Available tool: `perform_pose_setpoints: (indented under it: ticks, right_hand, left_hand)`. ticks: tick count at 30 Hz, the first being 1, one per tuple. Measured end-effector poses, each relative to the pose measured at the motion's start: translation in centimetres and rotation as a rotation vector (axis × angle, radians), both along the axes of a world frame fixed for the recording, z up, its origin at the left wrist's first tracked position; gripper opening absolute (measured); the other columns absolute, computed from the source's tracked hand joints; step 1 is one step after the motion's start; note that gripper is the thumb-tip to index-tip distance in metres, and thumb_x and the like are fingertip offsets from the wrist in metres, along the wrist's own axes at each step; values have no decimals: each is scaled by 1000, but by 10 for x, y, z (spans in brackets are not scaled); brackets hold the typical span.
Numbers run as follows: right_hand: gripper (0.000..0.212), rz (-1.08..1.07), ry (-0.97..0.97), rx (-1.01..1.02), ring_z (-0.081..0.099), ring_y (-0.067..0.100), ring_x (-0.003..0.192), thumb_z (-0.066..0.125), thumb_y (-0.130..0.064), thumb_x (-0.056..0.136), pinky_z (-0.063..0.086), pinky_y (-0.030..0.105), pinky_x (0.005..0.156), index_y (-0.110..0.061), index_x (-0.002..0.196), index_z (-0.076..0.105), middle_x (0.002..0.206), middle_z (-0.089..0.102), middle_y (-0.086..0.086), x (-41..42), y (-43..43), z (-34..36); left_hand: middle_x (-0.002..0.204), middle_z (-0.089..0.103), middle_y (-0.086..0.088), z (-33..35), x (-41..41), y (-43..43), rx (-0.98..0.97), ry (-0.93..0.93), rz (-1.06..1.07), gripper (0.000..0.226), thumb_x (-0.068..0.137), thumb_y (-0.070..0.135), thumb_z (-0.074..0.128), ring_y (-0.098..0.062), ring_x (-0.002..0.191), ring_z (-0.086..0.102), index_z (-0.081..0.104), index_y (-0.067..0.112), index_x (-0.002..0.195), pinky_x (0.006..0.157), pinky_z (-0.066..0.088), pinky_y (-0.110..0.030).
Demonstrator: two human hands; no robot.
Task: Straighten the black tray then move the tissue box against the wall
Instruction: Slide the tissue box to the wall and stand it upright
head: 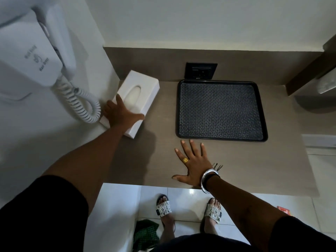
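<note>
A white tissue box [140, 88] lies at an angle on the grey-brown counter [160, 153], close to the left wall. My left hand [121, 115] grips its near end, fingers on top and thumb on its right side. The black tray [221, 110], with a patterned mat inside, sits square to the back wall, near it at the counter's right. My right hand [193, 164] rests flat on the counter just in front of the tray, fingers spread, holding nothing.
A white wall hair dryer [38, 51] with a coiled cord [81, 104] hangs on the left wall beside the box. A black socket plate [201, 70] sits on the back wall behind the tray. The counter's front edge is under my right wrist; below it, tiled floor and my feet.
</note>
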State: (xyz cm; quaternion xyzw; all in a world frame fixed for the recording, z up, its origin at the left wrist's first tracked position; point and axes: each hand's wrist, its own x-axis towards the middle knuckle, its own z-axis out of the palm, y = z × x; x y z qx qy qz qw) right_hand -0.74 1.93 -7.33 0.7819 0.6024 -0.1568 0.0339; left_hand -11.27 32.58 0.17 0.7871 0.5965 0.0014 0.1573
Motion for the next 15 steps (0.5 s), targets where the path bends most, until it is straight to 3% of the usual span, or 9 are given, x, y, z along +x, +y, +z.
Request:
perform_pose_setpoints:
  ticks: [4,10,15]
  right_hand:
    - [103,-5,10,8,7,39,150,32,-91,73,8,69,116,-29,155,18,165,12,9,1,1,-2]
    - [104,7,21,-7,9,40,149,30,-92,73,3,67,114,-29,155,20,165,14,10,4,3,-3]
    - [104,15,30,-8,7,40,150,26,-93,74,3,67,115,-29,155,17,165,12,10,5,2,-5]
  left_hand:
    - [153,18,-26,-2,22,13,-25,-35,152,134,49,66,81,-47,143,14,10,22,153,118,9,-57]
    - [150,23,-30,-10,35,19,-17,6,247,133,50,65,82,-47,139,22,12,18,152,117,14,-56]
    - [153,18,-30,-21,36,16,-41,-36,298,132,52,65,82,-46,143,16,12,15,152,118,11,-55]
